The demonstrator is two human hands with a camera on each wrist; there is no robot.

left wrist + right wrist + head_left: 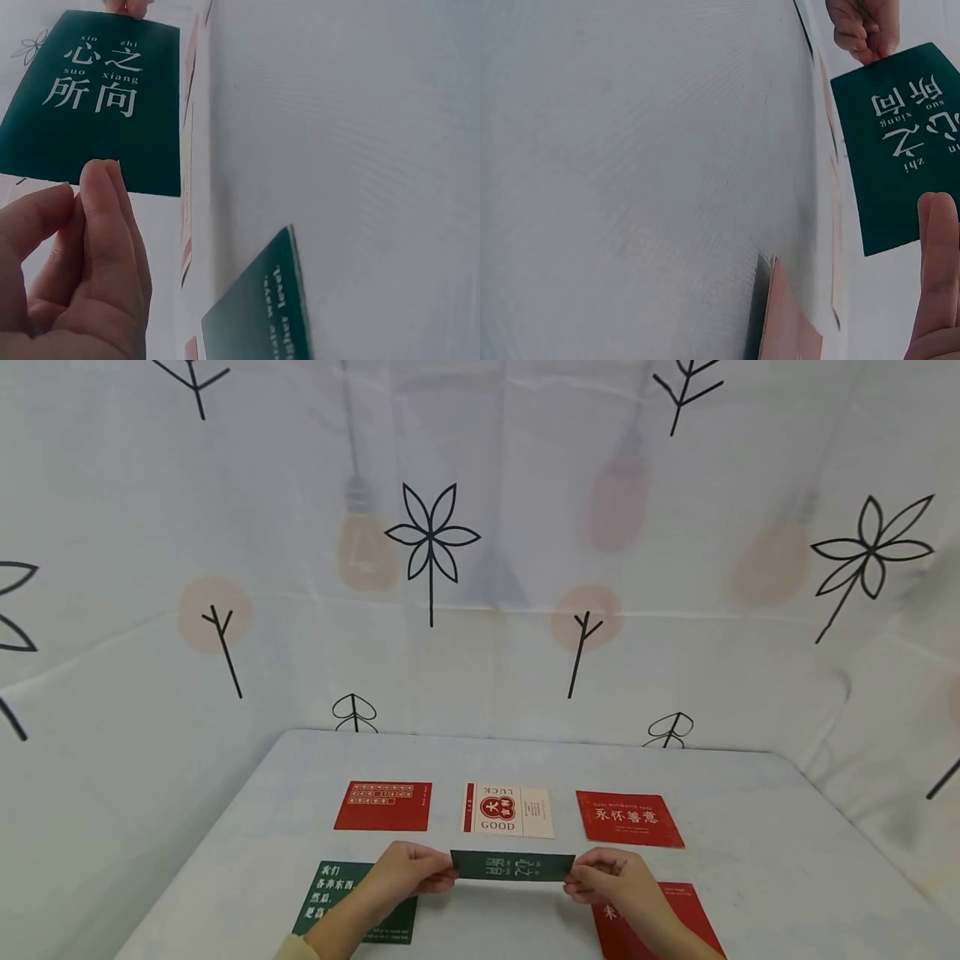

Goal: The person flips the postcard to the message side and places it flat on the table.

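Both hands hold one dark green card [512, 865] up above the table, tilted so that it looks narrow in the head view. White Chinese characters with small pinyin stand on its face, plainest in the left wrist view on the green card [90, 142]. My left hand [405, 872] pinches its left short edge between thumb and fingers. At the opposite edge my right hand [618, 885] pinches it the same way. Under the left forearm lies another green card [390, 922] with white writing. A red card [686, 914] is partly hidden beneath the right hand and wrist.
Across the table [480, 760] a back row holds a red card with small boxed characters [384, 814], a cream "GOOD LUCK" card [538, 814] and a red card with large white characters [630, 831]. A white printed cloth [495, 677] hangs behind and at the sides.
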